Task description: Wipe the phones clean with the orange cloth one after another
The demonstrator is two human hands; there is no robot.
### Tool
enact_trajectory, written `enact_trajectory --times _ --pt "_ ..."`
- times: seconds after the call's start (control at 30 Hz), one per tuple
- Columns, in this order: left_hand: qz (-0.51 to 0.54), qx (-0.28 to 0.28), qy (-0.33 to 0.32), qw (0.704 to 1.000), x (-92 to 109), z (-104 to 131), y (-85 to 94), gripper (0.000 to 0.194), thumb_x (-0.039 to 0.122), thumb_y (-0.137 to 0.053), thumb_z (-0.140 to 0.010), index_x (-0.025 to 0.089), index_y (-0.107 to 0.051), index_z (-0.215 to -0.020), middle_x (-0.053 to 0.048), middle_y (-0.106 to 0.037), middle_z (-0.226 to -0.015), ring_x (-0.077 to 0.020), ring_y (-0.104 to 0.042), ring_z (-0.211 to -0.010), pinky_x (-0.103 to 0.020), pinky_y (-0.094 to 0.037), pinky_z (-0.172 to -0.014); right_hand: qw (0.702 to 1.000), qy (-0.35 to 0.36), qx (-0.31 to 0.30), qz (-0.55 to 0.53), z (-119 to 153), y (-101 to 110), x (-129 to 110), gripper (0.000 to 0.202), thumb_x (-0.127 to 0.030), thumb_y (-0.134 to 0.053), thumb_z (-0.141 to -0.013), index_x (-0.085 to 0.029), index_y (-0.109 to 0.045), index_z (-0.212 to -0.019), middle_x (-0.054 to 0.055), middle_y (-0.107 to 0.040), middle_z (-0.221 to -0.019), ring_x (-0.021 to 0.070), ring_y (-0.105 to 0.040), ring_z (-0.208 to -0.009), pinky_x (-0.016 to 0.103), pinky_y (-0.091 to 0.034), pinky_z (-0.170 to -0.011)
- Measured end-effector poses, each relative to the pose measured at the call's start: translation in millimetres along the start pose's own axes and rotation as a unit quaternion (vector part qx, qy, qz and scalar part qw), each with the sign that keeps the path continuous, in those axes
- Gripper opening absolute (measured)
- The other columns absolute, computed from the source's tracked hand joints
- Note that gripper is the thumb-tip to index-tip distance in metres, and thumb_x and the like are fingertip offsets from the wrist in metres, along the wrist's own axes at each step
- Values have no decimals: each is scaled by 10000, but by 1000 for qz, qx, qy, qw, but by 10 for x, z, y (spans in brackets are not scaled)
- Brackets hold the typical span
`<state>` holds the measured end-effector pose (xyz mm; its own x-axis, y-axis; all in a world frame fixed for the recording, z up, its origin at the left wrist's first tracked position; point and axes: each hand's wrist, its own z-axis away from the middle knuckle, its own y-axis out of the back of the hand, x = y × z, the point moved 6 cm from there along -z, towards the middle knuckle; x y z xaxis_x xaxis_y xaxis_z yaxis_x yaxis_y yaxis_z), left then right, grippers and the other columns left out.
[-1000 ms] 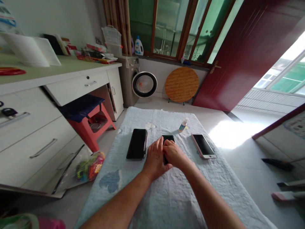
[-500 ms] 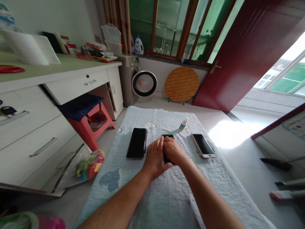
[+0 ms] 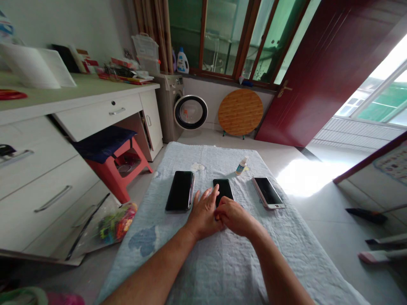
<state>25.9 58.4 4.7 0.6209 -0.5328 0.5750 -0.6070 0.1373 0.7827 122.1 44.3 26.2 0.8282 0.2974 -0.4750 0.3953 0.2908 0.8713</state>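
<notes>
A dark phone (image 3: 223,188) lies on the cloth-covered table (image 3: 219,262), its lower part hidden by my hands. My left hand (image 3: 205,214) rests at its left and lower edge, fingers spread. My right hand (image 3: 233,216) is over the lower end with its fingers curled in; what they hold, if anything, is too small to name. To the left lies a larger black phone (image 3: 179,191). A white-framed phone (image 3: 269,192) is on the right. Behind the middle phone stands a small spray bottle (image 3: 241,166).
A red stool (image 3: 119,169) with a dark cushion stands left of the table, near a plastic bag (image 3: 111,224) of colourful things. White drawers (image 3: 47,182) line the left side. Behind are an open washing machine door (image 3: 190,112) and a round wooden board (image 3: 241,112).
Both hands have drawn back toward me, baring the upper part of the middle phone. The fingers of my left hand have spread. The whole view has shifted slightly.
</notes>
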Motion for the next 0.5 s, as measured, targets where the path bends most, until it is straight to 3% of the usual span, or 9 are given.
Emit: enact_trajectory --times 0.17,0.37,0.5 --pt "6 -8 -4 1000 10 0 -1 1053 263 -639 -657 197 -30 -1513 -145 -510 -1398 -331 -331 -1378 -623 -112 -1125 996 5 74 -43 21 63 86 247 -62 -504 -800 -195 -711 -815 19 -536 -876 110 -532 -789 214 -395 -750" --pt "9 0 -11 1000 -11 2 -22 1063 255 -646 -657 212 -13 -1510 -136 -504 -1399 -323 -339 -1377 -624 -104 -1130 968 -135 213 13 9 203 458 211 -149 -485 -871 -205 -689 -872 37 -550 -872 147 -536 -803 242 -389 -740" --pt "7 9 -19 1000 -20 2 -34 1066 258 -646 -663 218 2 -1509 -131 -504 -1394 -318 -363 -1363 -614 -126 -1134 953 -168 250 42 -58 210 505 218 -171 -474 -894 -220 -685 -884 50 -579 -892 170 -540 -852 251 -385 -761"
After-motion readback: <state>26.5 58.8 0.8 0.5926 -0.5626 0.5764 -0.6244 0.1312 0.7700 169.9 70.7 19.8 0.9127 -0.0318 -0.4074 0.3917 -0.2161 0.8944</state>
